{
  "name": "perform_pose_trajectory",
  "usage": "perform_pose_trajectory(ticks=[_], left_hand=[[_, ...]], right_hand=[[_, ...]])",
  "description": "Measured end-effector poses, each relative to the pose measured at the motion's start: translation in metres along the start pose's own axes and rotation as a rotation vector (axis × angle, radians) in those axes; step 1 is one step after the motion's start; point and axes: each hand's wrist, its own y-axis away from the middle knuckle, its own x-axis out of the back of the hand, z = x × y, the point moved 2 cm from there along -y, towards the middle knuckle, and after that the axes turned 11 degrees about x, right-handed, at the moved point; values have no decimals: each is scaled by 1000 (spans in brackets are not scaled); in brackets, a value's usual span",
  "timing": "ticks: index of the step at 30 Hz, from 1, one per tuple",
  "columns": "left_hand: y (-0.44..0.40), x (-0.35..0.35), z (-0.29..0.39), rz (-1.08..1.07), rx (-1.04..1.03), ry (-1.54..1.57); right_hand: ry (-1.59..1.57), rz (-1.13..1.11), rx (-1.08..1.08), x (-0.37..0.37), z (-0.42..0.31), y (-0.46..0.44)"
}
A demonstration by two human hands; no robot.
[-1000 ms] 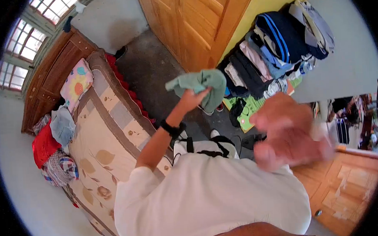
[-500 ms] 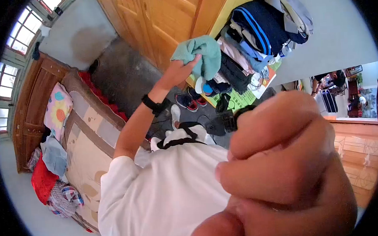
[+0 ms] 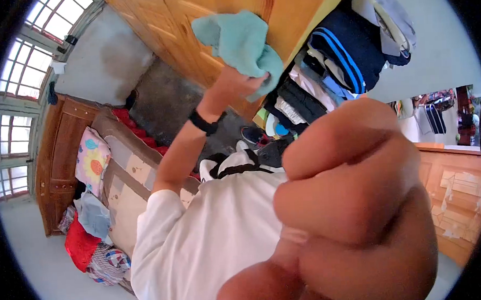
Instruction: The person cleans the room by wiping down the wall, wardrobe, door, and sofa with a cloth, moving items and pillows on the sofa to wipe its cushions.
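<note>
Green cloth (image 3: 235, 40) before wooden door (image 3: 299, 13)
Left hand (image 3: 237, 84) clamped on it; right hand (image 3: 355, 198) apart, curled (looming close); whether it grips anything, I cannot tell.

The cloth (image 3: 230, 38) is pale green and the shirt (image 3: 217, 231) white. On the left, the pillow (image 3: 93, 156) is pink with a yellow flower, the bedspread (image 3: 125, 198) beige with brown bands, the bundle (image 3: 82, 242) red. On the right, the folded garment (image 3: 351, 43) is navy with blue stripes; the far door (image 3: 293, 13) is orange-brown.
</note>
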Motion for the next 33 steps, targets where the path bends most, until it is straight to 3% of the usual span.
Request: perform_pose_trajectory(ticks=[4, 8, 10, 12, 14, 15, 16, 17, 22, 24, 26, 27, 29, 30, 32, 33], left_hand=[[5, -6, -2, -42, 83, 215], [-5, 12, -6, -4, 25, 135], [-18, 32, -15, 20, -100, -140], [-9, 43, -52, 67, 15, -138], [-8, 45, -90, 167, 236, -90], [-11, 52, -107, 157, 225, -65], [-18, 63, -129, 73, 359, 16], [-24, 71, -143, -13, 493, 89], [-19, 69, -146, 205, 275, -119], [-5, 49, -140, 69, 155, -254], [-6, 47, -110, -4, 209, 76], [-8, 46, -99, -9, 210, 80], [-10, 37, -83, -220, 167, 374], [-8, 29, -81, -227, 168, 383], [-4, 19, -71, -249, -116, 59], [-3, 18, -72, -223, -88, 58]], right_hand=[[103, -10, -79, -15, 9, -13], [158, -80, -144, -15, 21, -22], [47, -204, -110, -14, 34, -25], [-242, 164, 154, -35, 44, 4], [-261, 112, 164, -50, 46, -1], [-449, 181, 243, -70, 54, -17], [-640, 249, 329, -89, 59, -28], [-527, 437, 573, -111, 61, -13], [-828, 254, 403, -127, 70, -21], [-1051, 166, 233, -131, 74, -25], [-1065, 95, 280, -135, 84, -27], [-1086, 17, 330, -138, 88, -27], [-1106, 33, 275, -143, 86, -26], [-1128, 44, 224, -147, 87, -25], [-1169, 47, 207, -154, 88, -23], [-1219, 43, 199, -158, 88, -21]])
